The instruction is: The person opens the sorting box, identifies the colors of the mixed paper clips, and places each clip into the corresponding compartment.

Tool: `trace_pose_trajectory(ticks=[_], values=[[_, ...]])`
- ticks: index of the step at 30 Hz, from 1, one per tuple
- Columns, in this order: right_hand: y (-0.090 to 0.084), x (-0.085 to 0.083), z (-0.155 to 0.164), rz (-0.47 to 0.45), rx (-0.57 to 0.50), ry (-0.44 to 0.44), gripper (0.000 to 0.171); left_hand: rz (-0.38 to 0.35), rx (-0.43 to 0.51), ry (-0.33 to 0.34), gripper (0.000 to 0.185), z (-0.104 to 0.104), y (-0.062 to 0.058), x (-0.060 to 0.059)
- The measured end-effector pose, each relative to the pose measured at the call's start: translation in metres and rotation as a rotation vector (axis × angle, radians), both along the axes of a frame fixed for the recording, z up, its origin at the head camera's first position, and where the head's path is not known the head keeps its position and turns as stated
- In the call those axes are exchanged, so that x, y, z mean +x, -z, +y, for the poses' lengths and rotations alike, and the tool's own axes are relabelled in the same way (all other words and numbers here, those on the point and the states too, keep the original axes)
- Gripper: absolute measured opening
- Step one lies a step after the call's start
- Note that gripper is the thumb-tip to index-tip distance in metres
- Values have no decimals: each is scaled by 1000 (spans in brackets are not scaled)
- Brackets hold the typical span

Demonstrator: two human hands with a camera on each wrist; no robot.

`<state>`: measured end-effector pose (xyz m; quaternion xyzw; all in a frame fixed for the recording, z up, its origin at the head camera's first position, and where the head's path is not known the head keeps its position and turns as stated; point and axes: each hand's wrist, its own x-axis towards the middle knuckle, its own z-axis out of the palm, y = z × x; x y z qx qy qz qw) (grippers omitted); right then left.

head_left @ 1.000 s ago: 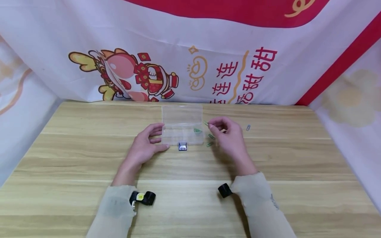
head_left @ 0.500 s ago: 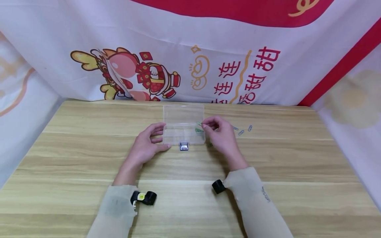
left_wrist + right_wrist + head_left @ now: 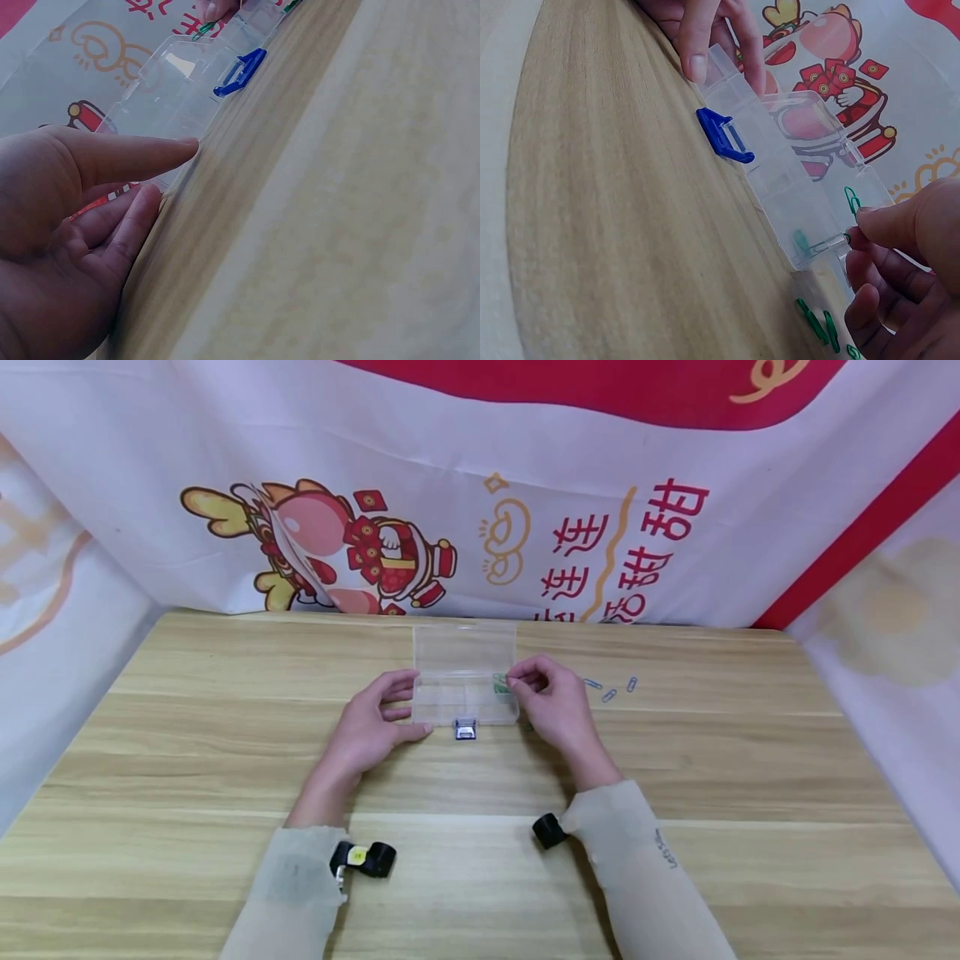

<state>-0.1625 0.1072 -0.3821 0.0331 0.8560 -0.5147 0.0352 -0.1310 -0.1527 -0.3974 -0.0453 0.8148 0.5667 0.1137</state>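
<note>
A clear plastic compartment box (image 3: 457, 693) lies open on the wooden table (image 3: 225, 760), its lid (image 3: 463, 647) folded back and a blue latch (image 3: 465, 729) at the front. My left hand (image 3: 405, 706) holds the box's left end between thumb and forefinger (image 3: 150, 154). My right hand (image 3: 512, 679) pinches a green paper clip (image 3: 853, 201) just over the box's right end compartment. Another green clip (image 3: 802, 241) lies inside that compartment (image 3: 499, 687). In the right wrist view the box (image 3: 780, 172), its latch (image 3: 724, 135) and the left hand's fingers (image 3: 697, 45) show.
Several green clips (image 3: 817, 322) lie on the table beside the box's right end, under my right hand. Three blue clips (image 3: 609, 693) lie further right. A printed banner (image 3: 480, 510) hangs along the table's back edge, with cloth walls at both sides.
My right hand has carried the green clip leftward from beside the box to over its right end compartment. The left hand and box have stayed put.
</note>
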Motion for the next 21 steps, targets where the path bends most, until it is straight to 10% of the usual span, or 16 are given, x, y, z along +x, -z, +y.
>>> trace_pose_trajectory(ticks=[21], values=[[-2,3,-1,-10,15,0,9,-1,-5,-1,80,0,0,0]])
